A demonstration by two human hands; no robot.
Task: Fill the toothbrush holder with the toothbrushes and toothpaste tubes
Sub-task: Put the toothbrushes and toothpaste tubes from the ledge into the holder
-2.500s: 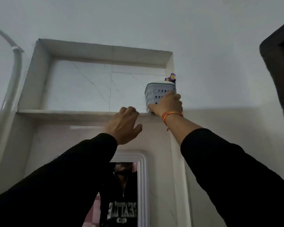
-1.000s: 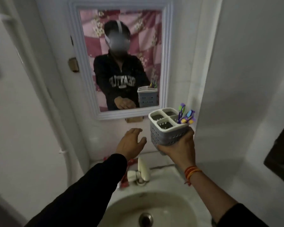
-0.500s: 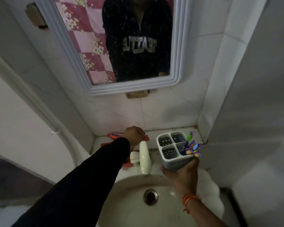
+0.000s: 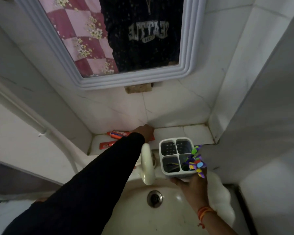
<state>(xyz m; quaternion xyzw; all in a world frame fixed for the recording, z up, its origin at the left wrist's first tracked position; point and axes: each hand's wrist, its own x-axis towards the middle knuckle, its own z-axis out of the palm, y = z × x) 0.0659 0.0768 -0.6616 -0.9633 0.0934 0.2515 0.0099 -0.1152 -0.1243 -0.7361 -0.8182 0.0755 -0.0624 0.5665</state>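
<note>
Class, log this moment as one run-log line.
right hand: holds holder | left hand: on toothpaste tube | toothbrushes: in holder

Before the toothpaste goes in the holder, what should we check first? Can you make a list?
1. Toothbrush holder held steady: ok, the right hand grips it from below over the sink.
2. Holder upright, openings facing up: ok.
3. Free compartment for a tube: ok, three look empty; the toothbrushes fill the near right one.
4. Toothpaste tubes within reach: ok, one red tube lies on the ledge by the wall, another nearer.
5. Left hand has a firm hold on a tube: cannot tell, its fingers are hidden from this view.
6. Faucet out of the way: ok, it sits left of the holder.
</note>
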